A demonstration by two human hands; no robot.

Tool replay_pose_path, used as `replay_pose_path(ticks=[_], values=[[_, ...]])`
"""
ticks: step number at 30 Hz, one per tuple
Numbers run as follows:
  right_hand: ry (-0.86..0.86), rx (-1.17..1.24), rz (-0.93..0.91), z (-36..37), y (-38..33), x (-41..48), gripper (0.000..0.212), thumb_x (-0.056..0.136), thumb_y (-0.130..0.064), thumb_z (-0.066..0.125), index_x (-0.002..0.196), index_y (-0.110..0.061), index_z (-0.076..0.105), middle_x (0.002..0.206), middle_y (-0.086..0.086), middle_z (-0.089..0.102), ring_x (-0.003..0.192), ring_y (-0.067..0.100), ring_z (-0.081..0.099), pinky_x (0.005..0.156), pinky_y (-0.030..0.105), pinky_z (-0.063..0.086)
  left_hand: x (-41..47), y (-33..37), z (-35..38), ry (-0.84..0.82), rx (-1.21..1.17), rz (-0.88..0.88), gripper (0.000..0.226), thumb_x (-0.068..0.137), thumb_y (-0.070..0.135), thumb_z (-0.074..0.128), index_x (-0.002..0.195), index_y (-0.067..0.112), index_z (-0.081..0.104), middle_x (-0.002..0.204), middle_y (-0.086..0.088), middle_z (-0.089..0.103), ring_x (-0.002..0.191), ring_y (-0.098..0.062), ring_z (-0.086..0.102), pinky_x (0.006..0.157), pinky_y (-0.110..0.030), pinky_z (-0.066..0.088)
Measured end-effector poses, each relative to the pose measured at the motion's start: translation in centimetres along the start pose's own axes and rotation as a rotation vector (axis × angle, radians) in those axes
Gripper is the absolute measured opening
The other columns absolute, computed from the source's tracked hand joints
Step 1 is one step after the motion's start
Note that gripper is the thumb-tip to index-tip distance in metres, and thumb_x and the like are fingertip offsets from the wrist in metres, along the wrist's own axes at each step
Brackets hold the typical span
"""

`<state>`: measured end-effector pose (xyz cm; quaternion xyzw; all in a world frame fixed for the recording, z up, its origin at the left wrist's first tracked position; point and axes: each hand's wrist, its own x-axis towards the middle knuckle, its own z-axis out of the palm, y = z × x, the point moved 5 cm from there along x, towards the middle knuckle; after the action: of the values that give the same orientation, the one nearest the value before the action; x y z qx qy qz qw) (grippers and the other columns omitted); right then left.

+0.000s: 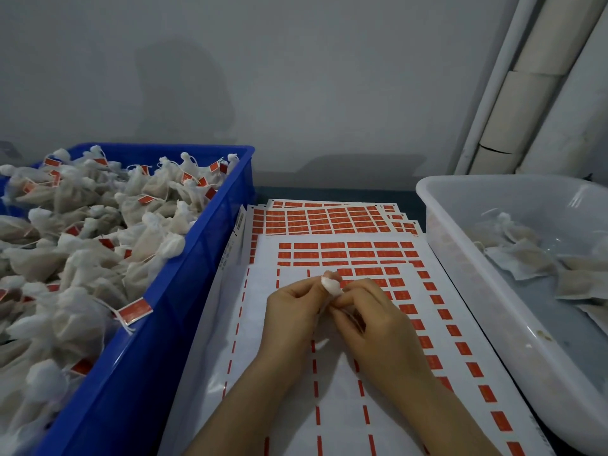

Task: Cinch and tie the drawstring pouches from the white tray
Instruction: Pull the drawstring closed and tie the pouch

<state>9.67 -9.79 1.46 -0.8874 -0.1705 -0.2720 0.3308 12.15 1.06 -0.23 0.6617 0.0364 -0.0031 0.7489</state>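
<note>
Both hands meet over the label sheets at the centre. A small white drawstring pouch (331, 285) shows only its gathered top between the fingers; its body is hidden behind them. My left hand (292, 307) grips the pouch from the left with curled fingers. My right hand (368, 319) pinches the pouch's neck or string from the right. The white tray (460, 258) at the right holds several flat, untied pouches (526, 255).
A blue crate (197, 258) at the left is heaped with several tied pouches carrying red tags (135, 311). Sheets of red labels (345, 248) cover the table between crate and tray. A grey wall and white pipes (526, 93) stand behind.
</note>
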Motion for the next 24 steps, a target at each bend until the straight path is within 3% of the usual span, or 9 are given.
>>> replay_pose_path(ticks=[2, 5, 8, 13, 17, 24], values=[[-0.020, 0.087, 0.067, -0.2, 0.3, 0.0, 0.019, 0.088, -0.031, 0.052, 0.092, -0.018, 0.065, 0.086, -0.011, 0.064, 0.069, -0.002, 0.055, 0.066, 0.000, 0.040, 0.1, 0.1, -0.2, -0.009, 0.028, 0.026, 0.016, 0.087, 0.037, 0.060, 0.092, 0.030, 0.073, 0.087, 0.018, 0.073, 0.083, 0.003, 0.067, 0.061, -0.012, 0.051], [-0.049, 0.166, 0.215, -0.3, 0.8, -0.1, 0.012, 0.079, -0.047, 0.042, 0.087, -0.040, 0.047, 0.076, -0.033, 0.050, 0.064, -0.001, 0.057, 0.060, 0.000, 0.043, 0.3, 0.0, -0.5, -0.001, 0.107, 0.048, 0.021, 0.089, 0.041, 0.056, 0.089, 0.029, 0.073, 0.084, 0.016, 0.073, 0.082, -0.002, 0.068, 0.057, -0.009, 0.049], [-0.031, 0.155, 0.241, -0.6, 1.1, -0.2, 0.012, 0.079, -0.048, 0.038, 0.085, -0.041, 0.043, 0.074, -0.033, 0.047, 0.064, 0.000, 0.057, 0.059, -0.002, 0.041, 0.5, -0.1, -0.6, -0.009, 0.201, 0.047, 0.023, 0.090, 0.041, 0.055, 0.082, 0.027, 0.073, 0.077, 0.012, 0.072, 0.077, -0.011, 0.068, 0.058, -0.009, 0.048], [-0.024, 0.204, 0.237, -1.4, 1.6, 0.0, 0.007, 0.078, -0.046, 0.041, 0.084, -0.046, 0.044, 0.080, -0.036, 0.048, 0.068, -0.004, 0.056, 0.063, -0.004, 0.039, 0.8, 0.2, -0.6, -0.098, 0.296, 0.037, 0.022, 0.090, 0.031, 0.056, 0.080, 0.021, 0.072, 0.071, 0.011, 0.068, 0.068, -0.010, 0.065, 0.053, -0.004, 0.044], [-0.017, 0.224, 0.223, -1.5, 1.6, 0.1, 0.011, 0.077, -0.044, 0.043, 0.087, -0.043, 0.048, 0.080, -0.034, 0.049, 0.071, -0.004, 0.056, 0.068, -0.003, 0.042, 0.7, 0.1, -0.2, -0.197, 0.312, 0.015, 0.018, 0.089, 0.029, 0.060, 0.078, 0.027, 0.074, 0.073, 0.015, 0.071, 0.073, -0.006, 0.067, 0.057, -0.005, 0.046], [0.010, 0.252, 0.263, -1.6, 2.0, 0.1, 0.019, 0.075, -0.044, 0.043, 0.091, -0.038, 0.051, 0.080, -0.028, 0.052, 0.073, -0.004, 0.055, 0.064, 0.000, 0.044, 0.0, 0.8, 0.5, -0.338, 0.248, -0.009, 0.016, 0.082, 0.036, 0.065, 0.074, 0.047, 0.073, 0.082, 0.019, 0.072, 0.083, 0.008, 0.064, 0.057, -0.002, 0.045]])
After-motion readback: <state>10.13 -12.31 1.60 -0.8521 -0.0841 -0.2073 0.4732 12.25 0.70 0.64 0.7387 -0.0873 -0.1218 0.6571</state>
